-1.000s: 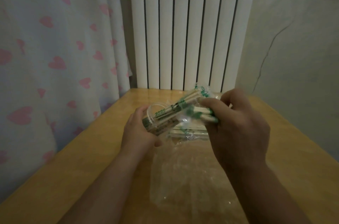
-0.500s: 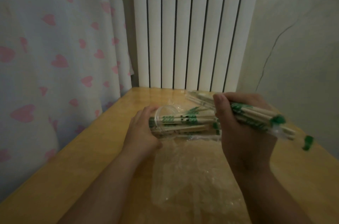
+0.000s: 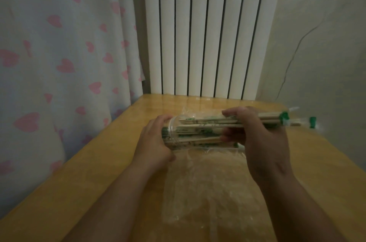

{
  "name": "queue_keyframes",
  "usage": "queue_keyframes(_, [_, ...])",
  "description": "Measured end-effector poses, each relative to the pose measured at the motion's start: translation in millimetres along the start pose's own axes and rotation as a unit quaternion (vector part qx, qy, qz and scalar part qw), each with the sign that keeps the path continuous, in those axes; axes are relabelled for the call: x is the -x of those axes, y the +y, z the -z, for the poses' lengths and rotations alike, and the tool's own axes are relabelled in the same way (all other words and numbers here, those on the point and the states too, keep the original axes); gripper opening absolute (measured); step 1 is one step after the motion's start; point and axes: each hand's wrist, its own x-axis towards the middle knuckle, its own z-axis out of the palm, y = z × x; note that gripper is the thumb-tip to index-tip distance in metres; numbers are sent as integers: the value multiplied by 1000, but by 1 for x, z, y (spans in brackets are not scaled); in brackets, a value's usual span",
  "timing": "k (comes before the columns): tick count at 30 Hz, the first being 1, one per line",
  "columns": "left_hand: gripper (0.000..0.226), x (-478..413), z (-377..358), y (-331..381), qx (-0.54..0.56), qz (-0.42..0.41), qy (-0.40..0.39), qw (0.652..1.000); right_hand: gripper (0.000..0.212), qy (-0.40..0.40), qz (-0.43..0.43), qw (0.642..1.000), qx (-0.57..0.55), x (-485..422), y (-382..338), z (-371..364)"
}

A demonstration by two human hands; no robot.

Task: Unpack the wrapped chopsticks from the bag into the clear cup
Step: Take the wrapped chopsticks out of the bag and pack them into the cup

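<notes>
Both hands are busy: the left hand [image 3: 153, 140] grips the sideways clear cup [image 3: 174, 132]. The right hand [image 3: 257, 134], at three o'clock of it, clutches wrapped chopsticks [image 3: 200, 129]; their green print is unreadable.

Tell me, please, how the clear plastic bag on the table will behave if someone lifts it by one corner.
The clear plastic bag will probably hang limp: it lies flat and wrinkled on the wooden table. It looks thin and see-through, so it should weigh almost nothing. Its glossy film may slip between fingers.
</notes>
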Motion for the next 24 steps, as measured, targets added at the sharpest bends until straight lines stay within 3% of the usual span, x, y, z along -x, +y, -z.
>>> queue_keyframes(3, [100, 1, 0, 0, 0, -3, -1, 1000, 6, -10, 18, 999, 36, 0, -1, -2])
queue_keyframes(6, [99, 2, 0, 1, 4, -2, -1, 1000, 11, -23, 15, 998, 65, -1, 0, -3])
queue_keyframes(16, [99, 2, -1, -1, -3, 0, 4, 1000, 23, -27, 9, 1000, -8, 0, 1, -1])
queue_keyframes(21, [100, 2, -1, 1, -13, -3, 2, 1000, 19, -26, 22, 996, 79, -1, 3, -2])
queue_keyframes(24, [97, 3, 0, 1, -5, -5, 5, 1000, 24, -32, 15, 998, 42, 0, 1, -1])
